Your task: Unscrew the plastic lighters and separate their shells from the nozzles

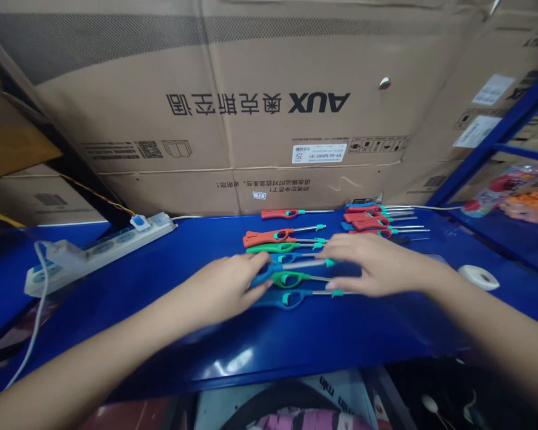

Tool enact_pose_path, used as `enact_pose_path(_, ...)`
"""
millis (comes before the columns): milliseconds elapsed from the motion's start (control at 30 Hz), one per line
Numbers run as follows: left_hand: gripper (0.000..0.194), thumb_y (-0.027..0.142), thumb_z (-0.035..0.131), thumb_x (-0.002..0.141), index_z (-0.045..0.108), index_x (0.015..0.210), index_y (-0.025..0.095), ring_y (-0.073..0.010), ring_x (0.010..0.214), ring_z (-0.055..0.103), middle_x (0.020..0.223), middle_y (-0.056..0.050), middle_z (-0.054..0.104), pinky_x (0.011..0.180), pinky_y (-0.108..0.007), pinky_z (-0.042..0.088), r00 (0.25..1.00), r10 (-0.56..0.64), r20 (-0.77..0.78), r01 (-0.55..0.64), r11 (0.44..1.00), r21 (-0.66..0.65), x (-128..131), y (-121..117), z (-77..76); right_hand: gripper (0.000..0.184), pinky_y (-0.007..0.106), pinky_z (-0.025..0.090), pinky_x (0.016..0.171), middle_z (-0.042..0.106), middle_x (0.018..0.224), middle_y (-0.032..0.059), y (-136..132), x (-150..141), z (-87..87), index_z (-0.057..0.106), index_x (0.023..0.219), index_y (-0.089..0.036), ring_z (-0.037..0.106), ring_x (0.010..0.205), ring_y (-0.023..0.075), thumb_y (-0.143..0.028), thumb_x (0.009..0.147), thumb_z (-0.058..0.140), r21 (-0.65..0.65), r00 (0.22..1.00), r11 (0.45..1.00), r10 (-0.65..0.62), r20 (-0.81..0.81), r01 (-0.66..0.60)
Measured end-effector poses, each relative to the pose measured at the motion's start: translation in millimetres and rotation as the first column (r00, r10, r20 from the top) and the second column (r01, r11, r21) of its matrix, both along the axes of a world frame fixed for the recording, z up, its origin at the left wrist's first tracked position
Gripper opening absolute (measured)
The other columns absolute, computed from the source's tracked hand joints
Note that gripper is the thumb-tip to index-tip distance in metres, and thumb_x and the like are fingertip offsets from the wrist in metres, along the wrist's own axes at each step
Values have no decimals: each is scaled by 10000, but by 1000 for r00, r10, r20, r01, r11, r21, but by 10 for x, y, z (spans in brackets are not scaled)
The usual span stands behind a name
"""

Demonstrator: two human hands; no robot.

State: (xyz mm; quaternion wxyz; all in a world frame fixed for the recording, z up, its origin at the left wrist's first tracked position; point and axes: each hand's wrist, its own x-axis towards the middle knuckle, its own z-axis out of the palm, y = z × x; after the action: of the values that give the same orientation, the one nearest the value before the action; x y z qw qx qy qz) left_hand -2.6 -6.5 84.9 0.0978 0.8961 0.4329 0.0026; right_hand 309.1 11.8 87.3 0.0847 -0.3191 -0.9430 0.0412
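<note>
Across the top of the frame I face a cardboard sheet (237,54); the blue bench (318,340) spans the middle below it. A white power strip (110,243) slants at the left. At centre, my left hand (224,283) grips a blue lighter (301,264) by its handle; my right hand (376,263), right of centre, has thumb and fingers spread. Other lighters (363,222) lie around centre and just right of it. A white oval gadget (477,277) sits at right. Smallest, the held one's teal tip (330,262) is between my right thumb and fingers; I can't tell whether they touch.
</note>
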Motion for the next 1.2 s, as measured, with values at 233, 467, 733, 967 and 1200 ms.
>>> enact_pose_path(233, 415, 309, 568, 952, 557, 1331, 140, -270, 1121, 632, 1263, -166, 606, 946, -361, 508, 988, -122, 97, 104, 980, 169, 267, 966, -290, 326, 360, 493, 1015, 661, 1316, 136, 1390, -214, -341, 651, 1273, -153, 632, 1182, 246, -262, 983, 550, -24, 895, 894, -447, 6, 447)
enact_pose_path(467, 464, 404, 670, 906, 631, 1314, 185, -277, 1065, 660, 1171, -127, 683, 907, -359, 523, 991, -122, 54, 109, 973, 204, 323, 1457, -450, 347, 438, 558, 920, 612, 1301, 100, 1722, -359, -619, 604, 1274, -193, 634, 1088, 219, -378, 980, 601, 66, 856, 874, -485, 178, 481)
enact_pose_path(733, 647, 450, 636, 931, 448, 1469, 144, -357, 1339, 452, 1427, -196, 508, 1096, -499, 374, 987, -74, 145, 8, 910, 414, 486, 1471, -390, 324, 371, 520, 842, 673, 1232, 168, 1342, -315, -358, 538, 1310, -138, 664, 1054, 260, -289, 1037, 451, 130, 871, 870, -486, 67, 475)
enact_pose_path(967, 191, 315, 529, 983, 642, 1019, 166, -274, 780, 701, 901, -102, 728, 673, -343, 481, 982, -143, -124, 175, 933, 315, 491, 777, -62, 286, 333, 387, 652, 726, 838, 98, 342, -293, -20, 640, 883, -162, 676, 762, 240, -350, 1024, 477, 179, 962, 969, -205, 179, 173)
enact_pose_path(1200, 251, 401, 440, 1015, 589, 911, 228, -200, 642, 670, 767, -18, 686, 523, -270, 356, 983, -185, 4, 183, 965, -187, 267, -131, 5, 341, 327, 311, 554, 634, 669, 3, -494, -316, -154, 593, 819, -172, 568, 583, 163, -335, 1061, 415, 231, 988, 965, 103, 112, -127)
